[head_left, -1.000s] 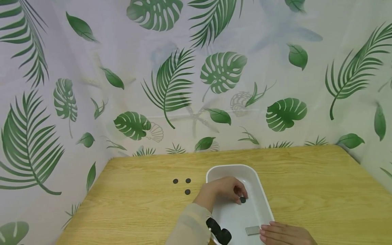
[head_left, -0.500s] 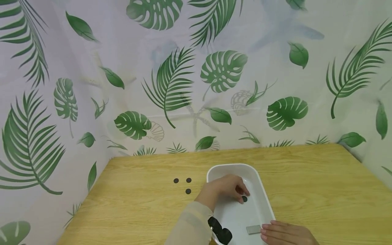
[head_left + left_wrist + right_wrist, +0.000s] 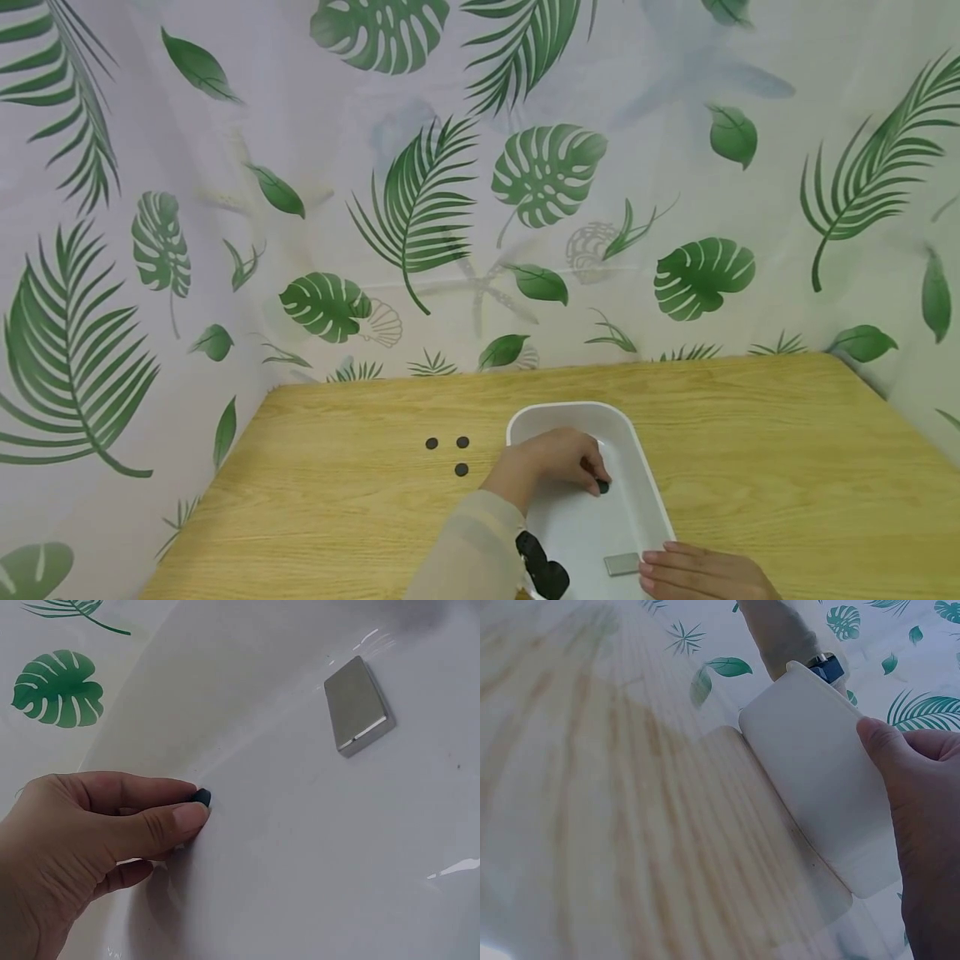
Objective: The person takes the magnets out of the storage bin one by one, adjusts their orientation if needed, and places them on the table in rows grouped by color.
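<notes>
My left hand (image 3: 558, 458) reaches into a white rectangular tub (image 3: 652, 483). Between thumb and fingertips it pinches a small black disc (image 3: 201, 797), close to the tub's floor by its wall in the left wrist view. A flat silver metal block (image 3: 622, 564) lies on the tub floor towards the near right side, apart from the left hand. On the tub's right rim rests my right hand (image 3: 701, 572), its fingers lying over the edge. The right wrist view shows that hand's thumb (image 3: 881, 742) at the rim, against the outer wall.
Left of the tub, a few black discs (image 3: 462, 442) lie on the wooden table (image 3: 322, 500). A black wrist camera (image 3: 542, 567) on the left forearm overlaps the tub's near left edge. A leaf-printed white cloth (image 3: 450, 208) hangs behind the table.
The left hand has shifted slightly right inside the tub, and its fingertips have closed in on the black disc, which now shows less. The right hand has stayed at the rim.
</notes>
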### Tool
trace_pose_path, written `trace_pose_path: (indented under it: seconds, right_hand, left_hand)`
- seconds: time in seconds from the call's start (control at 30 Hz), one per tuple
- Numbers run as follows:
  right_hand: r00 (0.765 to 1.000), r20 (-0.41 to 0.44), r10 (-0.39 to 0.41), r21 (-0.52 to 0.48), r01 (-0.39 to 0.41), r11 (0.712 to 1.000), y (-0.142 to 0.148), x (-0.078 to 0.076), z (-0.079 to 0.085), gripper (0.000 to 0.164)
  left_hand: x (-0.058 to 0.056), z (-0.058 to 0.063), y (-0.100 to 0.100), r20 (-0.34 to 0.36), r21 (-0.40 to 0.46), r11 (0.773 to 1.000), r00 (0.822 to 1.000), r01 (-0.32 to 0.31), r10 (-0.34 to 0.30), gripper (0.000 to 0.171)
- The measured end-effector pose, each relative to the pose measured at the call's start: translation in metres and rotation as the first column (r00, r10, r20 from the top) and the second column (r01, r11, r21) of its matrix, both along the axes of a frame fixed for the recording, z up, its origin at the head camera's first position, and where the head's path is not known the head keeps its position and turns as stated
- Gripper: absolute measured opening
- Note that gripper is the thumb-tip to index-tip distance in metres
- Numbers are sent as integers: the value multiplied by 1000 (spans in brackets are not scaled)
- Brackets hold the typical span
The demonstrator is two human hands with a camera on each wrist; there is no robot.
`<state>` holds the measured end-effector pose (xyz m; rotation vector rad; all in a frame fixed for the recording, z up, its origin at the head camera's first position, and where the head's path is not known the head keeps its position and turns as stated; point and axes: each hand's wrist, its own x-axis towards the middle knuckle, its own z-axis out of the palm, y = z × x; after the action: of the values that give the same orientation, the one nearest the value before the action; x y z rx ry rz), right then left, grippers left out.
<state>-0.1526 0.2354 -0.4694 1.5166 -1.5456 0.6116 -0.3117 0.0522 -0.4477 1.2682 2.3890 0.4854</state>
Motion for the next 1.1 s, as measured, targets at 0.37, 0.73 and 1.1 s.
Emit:
trace_pose_path:
  seconds: [0.37,0.73,1.1]
  right_hand:
    - [1000,-20,-19,-4,19,1000,1,0,1,29]
    - [999,-36,5,-7,-5,1000,-5,-1,6,33]
    - [997,-72,-17,36,20,999,-2,-3,6,35]
  left_hand:
    - [4,2,1,-38,-9,1000,999,0,0,11]
    - [6,10,-8,-11,195,981,1000,-19,22,11]
    - [6,17,-10,-10,358,933,1000,-18,23,12]
